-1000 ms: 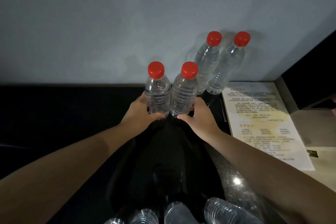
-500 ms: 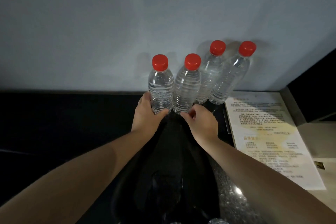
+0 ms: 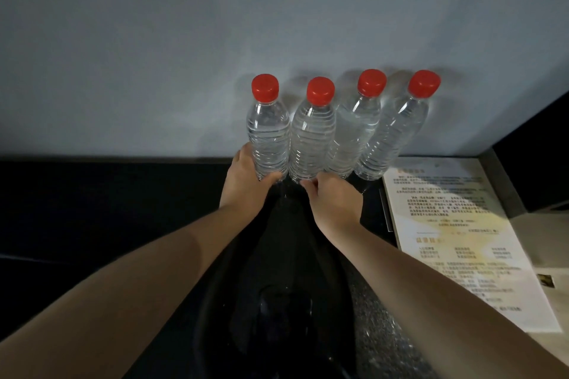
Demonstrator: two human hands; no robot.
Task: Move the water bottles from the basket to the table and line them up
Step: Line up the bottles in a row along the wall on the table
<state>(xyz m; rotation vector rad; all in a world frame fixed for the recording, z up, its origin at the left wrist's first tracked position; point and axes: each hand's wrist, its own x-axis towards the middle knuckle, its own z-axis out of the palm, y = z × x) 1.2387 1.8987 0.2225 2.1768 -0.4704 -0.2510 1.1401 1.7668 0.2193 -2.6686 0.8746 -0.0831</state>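
Several clear water bottles with red caps stand upright in a row on the dark table (image 3: pixel 123 209), against the pale wall. My left hand (image 3: pixel 246 181) wraps the base of the leftmost bottle (image 3: pixel 268 132). My right hand (image 3: pixel 334 197) has its thumb and curled fingers on the base of the second bottle (image 3: pixel 311 138). The two bottles to the right, the third bottle (image 3: pixel 354 129) and the fourth bottle (image 3: pixel 391 135), stand free and touch their neighbours. The basket is not in view.
A printed paper sheet (image 3: pixel 455 224) lies on the table to the right of the bottles. A dark box (image 3: pixel 535 157) stands at the far right. A glossy black shape (image 3: pixel 277 301) fills the bottom centre.
Both hands pushed their two bottles away from me to the wall, into line with the two standing bottles. The view tilted up, and the bottles at the bottom edge left the frame.
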